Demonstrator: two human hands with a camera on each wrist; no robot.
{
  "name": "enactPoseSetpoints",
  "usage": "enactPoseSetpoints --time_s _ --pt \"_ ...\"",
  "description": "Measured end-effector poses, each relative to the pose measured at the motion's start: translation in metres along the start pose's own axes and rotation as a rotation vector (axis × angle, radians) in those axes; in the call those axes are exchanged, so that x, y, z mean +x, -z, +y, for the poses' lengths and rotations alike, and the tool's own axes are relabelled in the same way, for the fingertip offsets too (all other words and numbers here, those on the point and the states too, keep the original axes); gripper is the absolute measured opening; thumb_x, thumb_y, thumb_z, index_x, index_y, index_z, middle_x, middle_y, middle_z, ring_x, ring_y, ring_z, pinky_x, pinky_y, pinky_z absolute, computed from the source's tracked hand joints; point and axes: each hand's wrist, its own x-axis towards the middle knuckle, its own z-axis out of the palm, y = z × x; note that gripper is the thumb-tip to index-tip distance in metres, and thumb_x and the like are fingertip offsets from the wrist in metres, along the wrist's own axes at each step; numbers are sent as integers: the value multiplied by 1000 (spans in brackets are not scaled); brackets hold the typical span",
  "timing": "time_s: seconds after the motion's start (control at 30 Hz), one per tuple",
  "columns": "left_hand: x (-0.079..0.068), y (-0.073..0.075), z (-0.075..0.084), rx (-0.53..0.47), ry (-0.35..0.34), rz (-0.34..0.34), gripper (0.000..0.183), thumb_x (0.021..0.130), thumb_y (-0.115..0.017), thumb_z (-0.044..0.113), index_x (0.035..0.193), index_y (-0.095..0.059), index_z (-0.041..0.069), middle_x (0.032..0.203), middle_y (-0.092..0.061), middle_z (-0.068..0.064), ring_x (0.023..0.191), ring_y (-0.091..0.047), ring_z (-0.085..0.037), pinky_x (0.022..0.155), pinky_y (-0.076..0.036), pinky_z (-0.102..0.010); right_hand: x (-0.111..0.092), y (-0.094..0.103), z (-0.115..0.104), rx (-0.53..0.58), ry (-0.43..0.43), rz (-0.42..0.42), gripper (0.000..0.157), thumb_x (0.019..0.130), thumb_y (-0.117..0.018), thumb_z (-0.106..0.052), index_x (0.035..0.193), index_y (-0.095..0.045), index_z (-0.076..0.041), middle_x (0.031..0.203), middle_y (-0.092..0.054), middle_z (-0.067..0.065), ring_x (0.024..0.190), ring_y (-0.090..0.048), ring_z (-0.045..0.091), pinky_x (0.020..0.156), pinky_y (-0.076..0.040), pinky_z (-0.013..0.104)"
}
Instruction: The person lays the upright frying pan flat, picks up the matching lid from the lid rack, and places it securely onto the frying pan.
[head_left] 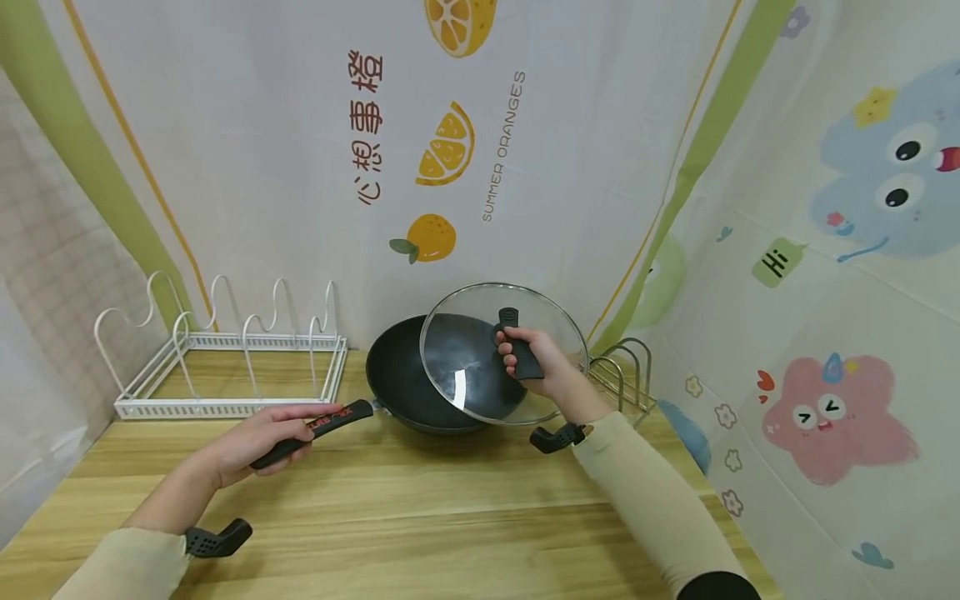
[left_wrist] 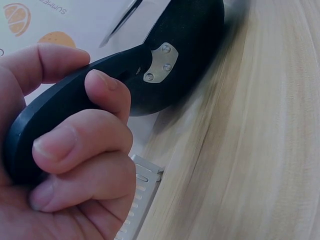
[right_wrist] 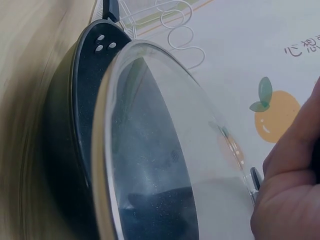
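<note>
A dark wok point(head_left: 397, 367) stands near the back of the wooden table, its long black handle point(left_wrist: 112, 65) pointing left toward me. My left hand point(head_left: 258, 437) grips that handle, fingers curled round it. In my right hand point(head_left: 551, 362) is the black knob handle point(head_left: 527, 358) of a glass lid point(head_left: 465, 400) with a metal rim. The lid is held tilted over the right part of the wok, overlapping it in the head view. Through the glass in the right wrist view, the dark inside of the wok point(right_wrist: 150, 150) shows.
On the left of the table point(head_left: 420, 517) stands a white wire rack point(head_left: 247, 408) with looped dividers. A gold-coloured wire rack point(head_left: 637, 383) is at the right, partly behind the lid and right arm. Printed curtains point(head_left: 300, 208) hang close behind the table and along its right side.
</note>
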Motion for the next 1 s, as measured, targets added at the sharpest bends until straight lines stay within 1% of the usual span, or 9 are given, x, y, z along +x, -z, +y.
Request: enactPoseSetpoints --time_s 0.3,0.53,0.8,1.0 --pt "0 -1 2 13 24 25 51 108 -55 9 150 -68 36 79 -63 3 53 -46 -3 48 -39 -16 14 -7 7 31 -19 15 26 119 -41 -24 106 -57 -9 75 -56 -2 53 -53 6 49 -50 16" --pt "0 -2 2 12 21 23 51 108 -55 9 150 -68 35 80 -63 2 55 -48 -3 48 -39 -16 26 -14 11 75 -37 23 19 118 -42 -22 114 -53 -6 80 -56 -1 56 -52 6 48 -49 16" --pt "0 -2 2 11 21 21 51 108 -55 10 150 -68 36 79 -64 3 54 -47 -3 48 -39 -16 37 -21 17 84 -70 32 23 117 -43 -20 107 -57 -4 76 -56 0 54 -53 5 47 -50 17" --pt "1 -1 0 13 17 22 51 108 -55 10 150 -68 35 79 -64 2 54 -47 -3 48 -39 -16 44 -26 19 101 -86 24 20 117 -42 -18 109 -54 -4 77 -57 0 54 -53 5 46 -50 17"
